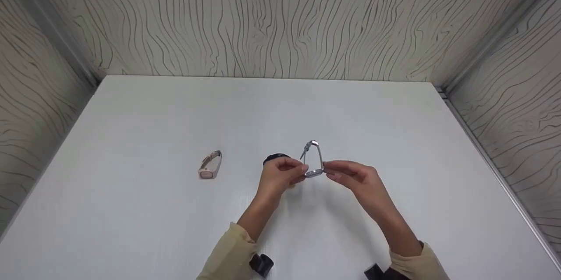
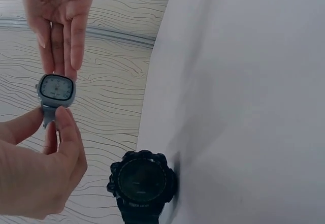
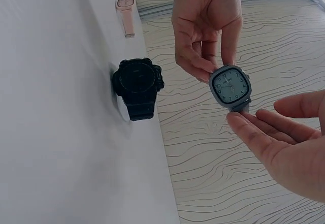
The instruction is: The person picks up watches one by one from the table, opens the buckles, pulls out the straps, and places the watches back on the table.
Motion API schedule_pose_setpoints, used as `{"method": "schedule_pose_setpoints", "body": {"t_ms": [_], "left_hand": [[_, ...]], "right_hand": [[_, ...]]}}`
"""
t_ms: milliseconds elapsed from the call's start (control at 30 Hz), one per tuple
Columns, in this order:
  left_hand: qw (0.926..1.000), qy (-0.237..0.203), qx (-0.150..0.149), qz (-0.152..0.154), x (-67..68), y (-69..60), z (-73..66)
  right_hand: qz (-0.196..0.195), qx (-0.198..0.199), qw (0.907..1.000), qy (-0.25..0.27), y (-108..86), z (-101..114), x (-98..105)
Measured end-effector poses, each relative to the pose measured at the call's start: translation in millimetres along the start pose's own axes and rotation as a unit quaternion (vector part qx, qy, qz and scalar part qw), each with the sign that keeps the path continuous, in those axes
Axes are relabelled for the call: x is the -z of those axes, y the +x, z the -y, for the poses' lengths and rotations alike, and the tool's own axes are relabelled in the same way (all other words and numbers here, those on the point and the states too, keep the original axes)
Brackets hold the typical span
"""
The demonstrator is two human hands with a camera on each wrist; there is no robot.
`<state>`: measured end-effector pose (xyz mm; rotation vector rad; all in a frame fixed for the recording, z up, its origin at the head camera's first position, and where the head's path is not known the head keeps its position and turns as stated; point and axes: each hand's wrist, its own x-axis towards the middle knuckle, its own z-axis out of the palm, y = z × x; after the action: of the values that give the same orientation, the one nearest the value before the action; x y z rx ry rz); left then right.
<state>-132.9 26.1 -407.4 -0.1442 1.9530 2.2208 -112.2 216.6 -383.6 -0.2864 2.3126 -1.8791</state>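
Three watches: a grey watch [image 1: 314,173] is raised between both hands above the white table [image 1: 131,210]; a black watch [image 2: 142,180] and a pink watch [image 1: 207,174] rest on the table.
Left hand [image 1: 277,175]: thumb and fingers pinch the strap beside the grey case.
Right hand [image 1: 360,181]: fingers extended, tips touching the strap's opposite side.
Reason for the hold: probably, contact at the strap roots steadies the case and leaves the dial [image 3: 232,87] uncovered for inspection.
Dial: faces back toward the person, its twelve on the left hand's side.
Long axis: the looped strap runs forward from the near case to the far buckle [image 1: 312,143].
Resting pair: black just beyond the left hand, pink farther left, presumably set aside.
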Motion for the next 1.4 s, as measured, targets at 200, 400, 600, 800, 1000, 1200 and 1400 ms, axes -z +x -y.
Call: {"method": "schedule_pose_setpoints", "body": {"t_ms": [200,400,600,800,1000,1200,1400], "left_hand": [[0.9999,0.007,-0.013,0.009,10.5,-3.9,-5.1],[0.9995,0.012,-0.022,0.021,18.2,-8.7,-10.2],[0.9979,0.023,-0.046,0.039,23.3,-11.6,-15.0],[0.9959,0.042,-0.07,0.039,26.0,-13.1,-18.0],[0.992,0.065,-0.101,0.037,27.5,-14.1,-20.5],[0.9907,0.069,-0.105,0.052,30.9,-14.6,-24.0],[0.9898,0.058,-0.109,0.072,34.8,-15.6,-27.4]], "right_hand": [[0.009,0.022,0.9975,0.067,3.9,-4.1,-6.0],[0.014,0.034,0.9948,0.095,6.5,-3.0,-11.6],[0.008,0.039,0.9946,0.096,8.6,0.9,-15.6],[-0.011,0.04,0.9949,0.092,13.8,6.0,-18.9],[-0.013,0.055,0.9965,0.061,19.2,10.8,-21.3],[-0.007,0.078,0.9963,0.037,22.2,16.2,-24.1],[-0.001,0.117,0.9929,0.021,22.8,19.6,-26.2]]}}
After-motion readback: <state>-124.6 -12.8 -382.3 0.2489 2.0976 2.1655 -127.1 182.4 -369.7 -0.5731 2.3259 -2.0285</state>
